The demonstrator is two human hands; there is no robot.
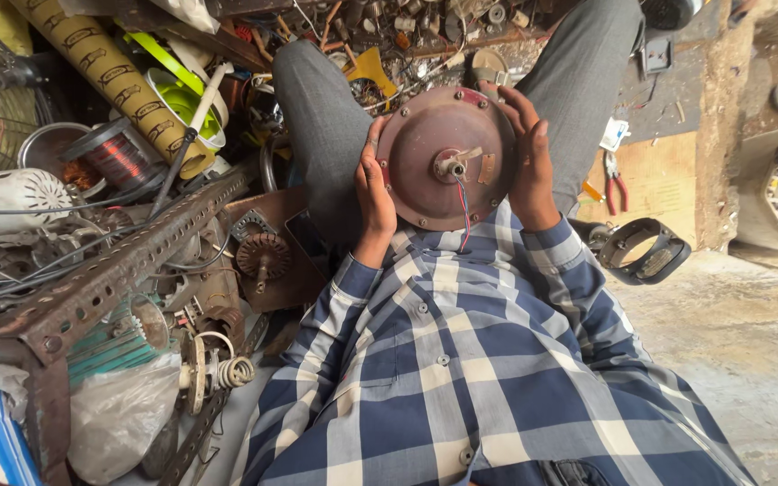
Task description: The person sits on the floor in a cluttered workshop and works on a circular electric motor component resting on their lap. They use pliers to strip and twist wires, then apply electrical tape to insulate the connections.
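A blue and white checked shirt (461, 378) fills the bottom of the frame, nearest the lens, with grey trousers (326, 126) stretching away toward the top.

Just above the shirt, in the upper middle of the frame, a round rust-brown motor housing (425, 180) stands on edge over the lap. The left hand (374, 184) presses flat against its left rim, fingers curled round the edge; the right hand (526, 162) cups the right rim, fingertips over the top. Each grip is closed on the rim from opposite sides. A short shaft (449, 165) juts from the centre, and thin red and blue wires (464, 211) trail down from it toward the shirt.

The housing looks like cast metal: stiff, probably heavy for its size, dusty rather than slick. The rim, between the bolt heads, seems the safest place to hold it; the wires look fragile and should not bear weight.

Further out, a perforated steel angle bar (110, 270) crosses the left of the frame over a heap of motor parts, with a copper wire spool (119, 155) at upper left. A black ring clamp (646, 250) lies right of the sleeve, and red-handled pliers (617, 183) rest above it on a board.
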